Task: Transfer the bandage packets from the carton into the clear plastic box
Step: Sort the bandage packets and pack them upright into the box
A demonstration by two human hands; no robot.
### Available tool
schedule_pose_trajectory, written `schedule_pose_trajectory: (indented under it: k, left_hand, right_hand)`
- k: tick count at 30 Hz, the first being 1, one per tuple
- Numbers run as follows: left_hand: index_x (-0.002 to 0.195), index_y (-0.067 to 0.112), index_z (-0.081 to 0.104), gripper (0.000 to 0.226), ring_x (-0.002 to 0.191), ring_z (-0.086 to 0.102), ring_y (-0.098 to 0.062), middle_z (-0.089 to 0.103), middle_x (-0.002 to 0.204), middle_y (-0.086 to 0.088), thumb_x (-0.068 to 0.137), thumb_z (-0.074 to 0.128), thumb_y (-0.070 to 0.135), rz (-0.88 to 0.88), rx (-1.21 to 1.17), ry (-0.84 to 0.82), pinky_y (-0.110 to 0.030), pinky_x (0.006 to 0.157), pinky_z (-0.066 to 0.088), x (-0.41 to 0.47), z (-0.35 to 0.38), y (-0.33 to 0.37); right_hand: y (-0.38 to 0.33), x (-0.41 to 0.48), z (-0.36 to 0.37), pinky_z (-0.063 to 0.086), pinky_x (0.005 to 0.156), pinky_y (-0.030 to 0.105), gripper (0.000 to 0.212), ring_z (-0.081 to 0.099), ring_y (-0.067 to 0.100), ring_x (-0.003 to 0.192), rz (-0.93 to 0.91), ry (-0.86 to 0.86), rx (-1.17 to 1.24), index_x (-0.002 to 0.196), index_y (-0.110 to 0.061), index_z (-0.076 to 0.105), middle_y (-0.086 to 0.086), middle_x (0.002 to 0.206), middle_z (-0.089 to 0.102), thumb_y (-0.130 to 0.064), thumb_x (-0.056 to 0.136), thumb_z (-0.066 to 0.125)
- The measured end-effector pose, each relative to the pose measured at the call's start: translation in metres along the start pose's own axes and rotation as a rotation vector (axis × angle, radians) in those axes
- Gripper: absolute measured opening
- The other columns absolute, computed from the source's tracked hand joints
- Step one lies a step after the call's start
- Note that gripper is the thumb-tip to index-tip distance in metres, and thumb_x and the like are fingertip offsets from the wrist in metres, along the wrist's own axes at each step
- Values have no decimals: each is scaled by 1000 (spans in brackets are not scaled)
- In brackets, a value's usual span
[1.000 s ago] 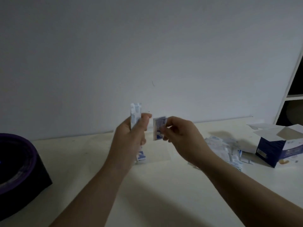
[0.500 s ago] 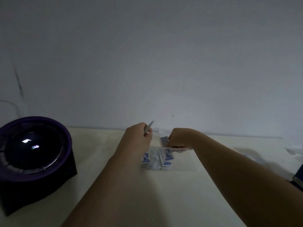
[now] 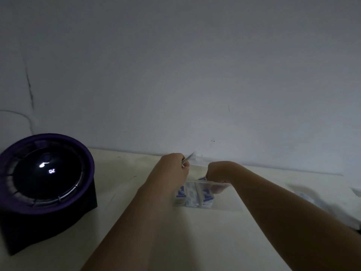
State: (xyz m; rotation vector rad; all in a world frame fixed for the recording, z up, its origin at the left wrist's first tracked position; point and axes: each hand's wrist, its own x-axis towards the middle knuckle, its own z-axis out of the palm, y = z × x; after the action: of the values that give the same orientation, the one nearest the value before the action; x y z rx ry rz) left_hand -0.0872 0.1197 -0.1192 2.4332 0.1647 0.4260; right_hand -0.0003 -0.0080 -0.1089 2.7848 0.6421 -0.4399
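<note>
Showing a pale worktop (image 3: 136,241) carrying a dark round device (image 3: 46,182) well left of the left hand (image 3: 170,171). Dipping the right hand (image 3: 218,172) into the clear plastic box (image 3: 228,200), pinching a bandage packet (image 3: 202,179) above stored packets (image 3: 195,194). Gripping a second packet (image 3: 188,159) in the left hand, just left of the right.

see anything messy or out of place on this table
Yes: a loose heap of pale packets sprawls on the cream table at the far right, blurred, outside the clear plastic box. The blue-and-white bandage packets inside the box stand in a tidy row.
</note>
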Motion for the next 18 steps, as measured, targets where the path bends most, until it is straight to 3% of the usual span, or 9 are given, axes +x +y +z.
schedule_pose_trajectory:
  k: [2,4,6,7,9,12,14,16,18]
  left_hand:
    - [97,14,62,16,88,59,-20,64,98,-5,93,47,20,-6,-2,-10,-29,75,46,0,-1,-1]
    - [94,16,60,15,85,57,-19,62,95,-3,94,46,20,-5,4,-10,-27,70,43,1,-3,-1]
    - [91,16,57,13,81,54,-17,59,90,-1,95,45,21,1,11,-2,-25,68,38,1,-3,-1]
    - [91,15,57,14,81,53,-17,58,90,-1,95,45,21,4,9,3,-25,68,38,1,-3,-1]
    - [96,12,60,18,81,53,-16,60,93,-3,96,45,22,6,2,8,-25,67,38,2,-3,-2]
    - [96,12,58,19,72,50,-12,57,88,0,97,43,24,7,-16,14,-22,57,35,2,-3,-2]
    - [99,12,59,21,70,50,-11,57,87,1,98,43,25,4,-31,27,-22,55,35,2,-4,-2]
    - [102,12,60,20,69,51,-9,58,88,1,98,44,23,-3,-83,44,-21,56,37,3,-7,0]
    - [99,16,61,17,65,50,-5,59,87,3,97,45,20,-11,-176,56,-15,52,36,3,-10,3]
  right_hand:
    - [1,4,2,40,83,21,31,55,17,91,-30,-67,114,120,-1,56,5,98,57,-17,94,50]
    - [0,6,-1,49,73,22,31,61,19,77,33,-88,392,121,5,54,14,105,61,-6,93,52]
    - [1,6,-5,53,58,24,30,60,17,62,82,-36,491,117,9,55,19,101,63,2,88,54]
    - [2,5,-6,54,58,24,30,60,17,62,76,-34,495,117,9,55,19,103,64,2,88,54]
    - [5,4,-5,54,70,23,32,63,17,72,53,-42,535,121,5,55,17,113,64,-5,90,54]
    - [5,-12,-6,32,95,20,42,56,14,113,-10,-47,295,133,-13,51,-4,130,57,-33,96,48]
    - [10,-15,-7,29,102,24,43,52,14,120,-65,-95,232,135,-14,49,-6,134,54,-31,95,52]
    - [15,-12,-11,45,92,25,41,61,17,102,-40,-99,363,132,-6,50,5,130,58,-18,93,56]
    - [19,-10,-15,54,63,22,37,64,17,76,21,-8,674,126,1,54,16,120,63,-5,90,57]
